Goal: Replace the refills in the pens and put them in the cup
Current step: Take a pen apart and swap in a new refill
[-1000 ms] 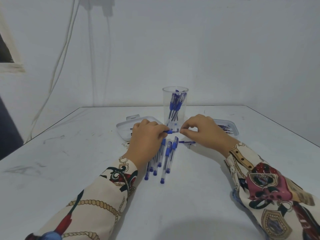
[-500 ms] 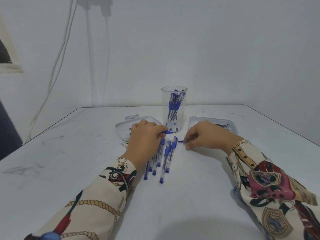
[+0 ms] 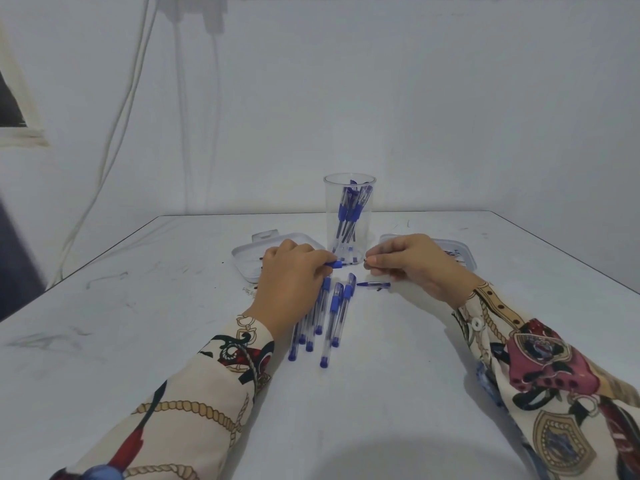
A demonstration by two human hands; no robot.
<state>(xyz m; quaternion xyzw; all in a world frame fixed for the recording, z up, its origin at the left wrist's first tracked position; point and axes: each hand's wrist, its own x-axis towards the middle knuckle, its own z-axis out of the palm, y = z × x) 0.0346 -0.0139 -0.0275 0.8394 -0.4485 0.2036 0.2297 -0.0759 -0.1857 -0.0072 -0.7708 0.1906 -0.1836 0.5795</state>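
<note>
A pen [image 3: 337,264] is pinched in the left grip [image 3: 292,277], fingers curled round its barrel, with only the blue end seen projecting toward the right grip [image 3: 412,263]. The right grip's fingertips [image 3: 372,261] are pressed together on something thin just beyond that end; whether a refill or a tip piece is held cannot be told. The two grips stand close but apart.

The pen is judged light, stiff and smooth, liable to roll or slip, so hold is best taken round the barrel near the ribbed blue section. A refill would be thin and bendable, and should be pinched near its end and fed in straight.

Under and just behind the left grip, a row of pens [image 3: 332,317] lies side by side on the counter [image 3: 173,341]. A loose blue piece [image 3: 372,285] lies just below the right grip. Beyond and between the grips stands the clear cup [image 3: 349,209], upright, with several pens already in it. A shallow white tray [image 3: 249,258] lies beyond the left grip, and another tray [image 3: 460,251] is partly hidden behind the right.
</note>
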